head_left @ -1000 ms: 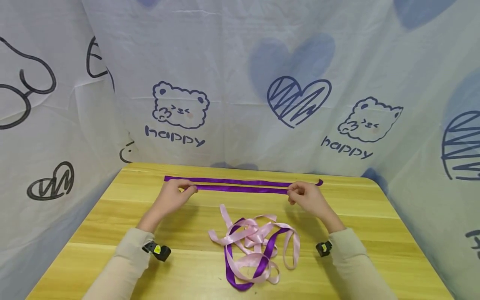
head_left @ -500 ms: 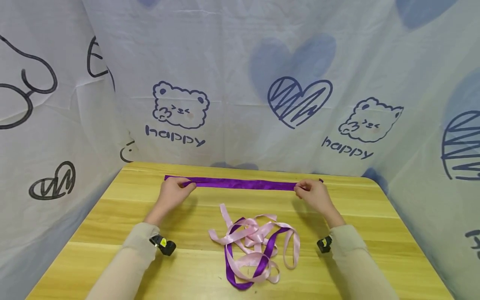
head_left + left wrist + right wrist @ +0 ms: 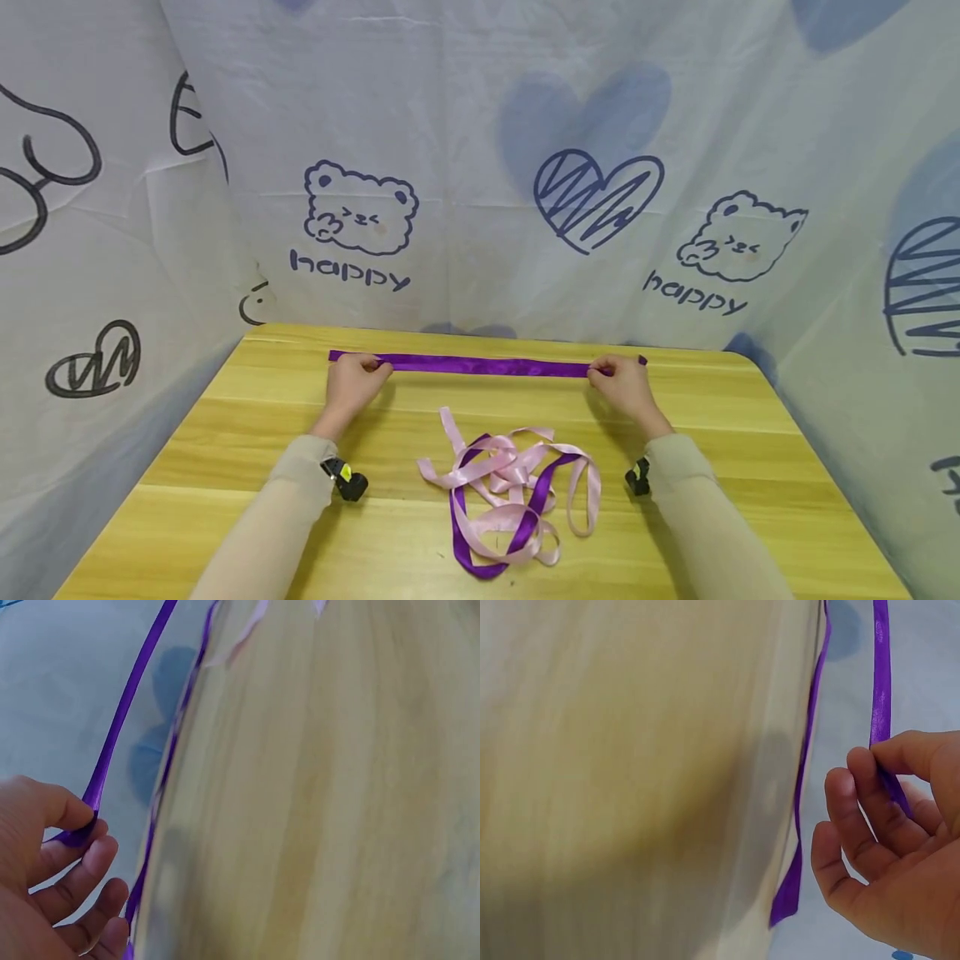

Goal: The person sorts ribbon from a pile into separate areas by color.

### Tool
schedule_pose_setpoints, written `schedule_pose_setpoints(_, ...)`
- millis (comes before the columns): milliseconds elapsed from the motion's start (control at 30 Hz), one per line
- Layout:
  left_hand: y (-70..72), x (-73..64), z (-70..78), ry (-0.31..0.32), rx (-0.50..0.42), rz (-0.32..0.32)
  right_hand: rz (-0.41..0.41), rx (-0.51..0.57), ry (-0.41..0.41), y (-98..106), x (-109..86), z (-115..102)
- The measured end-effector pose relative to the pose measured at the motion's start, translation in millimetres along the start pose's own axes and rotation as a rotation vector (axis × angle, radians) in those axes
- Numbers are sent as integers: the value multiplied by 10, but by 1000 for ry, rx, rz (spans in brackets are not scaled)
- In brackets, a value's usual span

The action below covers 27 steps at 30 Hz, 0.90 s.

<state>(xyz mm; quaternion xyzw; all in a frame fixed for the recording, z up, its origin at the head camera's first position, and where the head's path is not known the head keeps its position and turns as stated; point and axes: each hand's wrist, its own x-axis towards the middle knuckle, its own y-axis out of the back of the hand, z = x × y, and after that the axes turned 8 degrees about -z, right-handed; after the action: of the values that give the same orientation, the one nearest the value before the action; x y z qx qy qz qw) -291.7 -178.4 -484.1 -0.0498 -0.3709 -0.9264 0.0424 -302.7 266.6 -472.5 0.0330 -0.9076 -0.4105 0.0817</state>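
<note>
A purple satin ribbon [image 3: 480, 365] is stretched level between my two hands near the far edge of the table. My left hand [image 3: 352, 385] pinches it toward its left end between thumb and index finger. At the other side my right hand [image 3: 624, 387] pinches it the same way, its remaining fingers loosely bent. A second purple ribbon [image 3: 801, 787] lies along the far table edge. In the head view the held ribbon overlaps most of it, leaving its left end beyond my left hand. Both wrist views show the held ribbon [image 3: 124, 712] raised apart from the lying one.
A loose tangle of pink ribbon [image 3: 510, 475] lies on the wooden table [image 3: 750, 467] between my forearms, with a purple ribbon [image 3: 461, 533] looped through it. A white printed cloth [image 3: 472, 250] hangs right behind the far table edge, and more cloth hangs at both sides.
The held ribbon has moved away from me until it overlaps the lying ribbon in the head view. My right hand has shifted slightly right. The tangle has not moved.
</note>
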Motion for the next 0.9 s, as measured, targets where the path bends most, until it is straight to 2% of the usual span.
schedule_pose_setpoints(200,-93,52,-43,68,78,-50,9,-44,-49,-96,55,61)
schedule_pose_setpoints(367,-147,98,-63,48,152,-38,15,-94,-94,-135,67,83)
schedule_pose_setpoints(567,-191,160,-56,40,239,-1,-34,-145,-152,-165,112,100)
schedule_pose_setpoints(900,-253,239,-91,36,294,-2,-59,-161,-219,-176,147,104)
